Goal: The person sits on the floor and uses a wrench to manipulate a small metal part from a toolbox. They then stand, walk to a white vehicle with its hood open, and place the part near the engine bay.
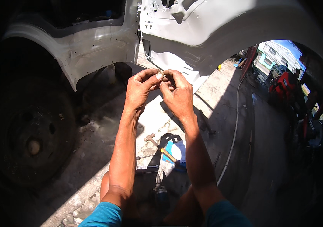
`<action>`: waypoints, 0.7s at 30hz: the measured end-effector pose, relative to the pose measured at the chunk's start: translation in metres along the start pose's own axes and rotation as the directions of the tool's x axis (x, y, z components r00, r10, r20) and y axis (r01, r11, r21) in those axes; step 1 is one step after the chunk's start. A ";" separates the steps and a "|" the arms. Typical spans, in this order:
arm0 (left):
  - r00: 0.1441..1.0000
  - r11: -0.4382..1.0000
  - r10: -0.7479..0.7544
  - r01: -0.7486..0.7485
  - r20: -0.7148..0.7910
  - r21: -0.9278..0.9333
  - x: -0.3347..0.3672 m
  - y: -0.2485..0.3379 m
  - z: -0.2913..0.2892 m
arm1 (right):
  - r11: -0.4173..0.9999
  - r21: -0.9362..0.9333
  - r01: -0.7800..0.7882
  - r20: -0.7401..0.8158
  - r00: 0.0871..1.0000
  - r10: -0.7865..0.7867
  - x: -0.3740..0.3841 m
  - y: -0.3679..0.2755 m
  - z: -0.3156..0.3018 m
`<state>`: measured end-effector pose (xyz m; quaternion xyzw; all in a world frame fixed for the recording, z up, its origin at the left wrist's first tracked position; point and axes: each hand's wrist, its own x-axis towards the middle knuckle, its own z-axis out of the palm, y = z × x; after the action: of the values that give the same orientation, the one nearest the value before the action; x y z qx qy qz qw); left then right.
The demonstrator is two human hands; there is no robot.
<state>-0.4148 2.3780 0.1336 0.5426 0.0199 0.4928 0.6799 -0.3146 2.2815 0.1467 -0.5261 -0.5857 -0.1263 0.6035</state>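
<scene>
Both my hands meet in front of the white vehicle body, fingertips close together. Between them is a small pale piece [161,73], too small to name. The thumb and fingers of my left hand [140,87] pinch it. My right hand [177,92] is closed beside it, thumb and fingers pressed together at the same piece; part of it is hidden by the fingers. Just beyond my hands is a white body panel [176,60] with a bent, creased lower edge. A white wheel-arch panel [97,53] with small holes lies to the left.
On the ground below my arms lie a hammer [160,147], a wrench [148,167], a power tool [160,191] and a blue-and-white packet [176,149]. A dark wheel [33,125] stands at left. A pale hose [234,132] runs along the right, near a red machine [283,85].
</scene>
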 end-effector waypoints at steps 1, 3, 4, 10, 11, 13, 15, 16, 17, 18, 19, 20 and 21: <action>1.000 1.000 0.002 -0.002 -0.023 0.007 0.000 0.000 0.000 | 1.000 0.021 -0.006 0.015 1.000 0.006 0.000 0.003 0.003; 0.999 1.000 0.001 -0.001 -0.042 0.007 0.003 -0.006 -0.001 | 0.999 0.034 -0.031 0.024 0.999 0.031 0.001 0.010 0.006; 0.999 1.000 -0.007 0.007 -0.048 0.003 0.005 -0.010 -0.001 | 0.998 0.043 -0.047 0.026 0.999 0.046 0.001 0.012 0.005; 0.985 0.998 -0.050 0.055 -0.162 0.027 0.014 -0.033 -0.005 | 0.984 0.063 -0.168 0.072 0.984 0.164 -0.001 0.041 0.016; 0.982 0.996 -0.070 0.080 -0.176 0.047 0.017 -0.038 -0.008 | 0.972 0.082 -0.221 0.091 0.973 0.214 -0.001 0.046 0.017; 0.977 0.990 -0.123 0.134 -0.176 0.052 0.020 -0.048 -0.012 | 0.940 0.119 -0.320 0.131 0.944 0.304 -0.005 0.054 0.017; 0.979 0.975 -0.157 0.174 -0.128 0.135 0.018 -0.048 -0.007 | 0.910 0.133 -0.393 0.152 0.915 0.373 -0.012 0.059 0.007; 0.975 0.971 -0.199 0.210 -0.102 0.113 0.015 -0.047 -0.002 | 0.898 0.142 -0.416 0.152 0.906 0.395 -0.013 0.058 0.001; 0.967 0.963 -0.234 0.244 -0.096 0.114 0.012 -0.045 0.006 | 0.885 0.143 -0.443 0.155 0.893 0.422 -0.016 0.058 -0.008; 0.956 0.950 -0.274 0.285 -0.102 0.128 0.006 -0.040 0.010 | 0.872 0.150 -0.466 0.169 0.881 0.442 -0.019 0.053 -0.012; 0.940 0.918 -0.323 0.340 -0.115 0.204 0.001 -0.035 0.017 | 0.843 0.183 -0.506 0.161 0.861 0.482 -0.029 0.052 -0.018; 0.923 0.882 -0.366 0.386 -0.122 0.271 -0.002 -0.030 0.026 | 0.818 0.209 -0.536 0.148 0.844 0.516 -0.037 0.053 -0.026; 0.896 0.832 -0.418 0.443 -0.148 0.333 -0.008 -0.022 0.033 | 0.778 0.207 -0.594 0.159 0.805 0.572 -0.048 0.049 -0.031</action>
<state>-0.3861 2.3503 0.1268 0.6215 0.2544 0.3334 0.6617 -0.2721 2.2553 0.0902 -0.6074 -0.4309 0.1636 0.6470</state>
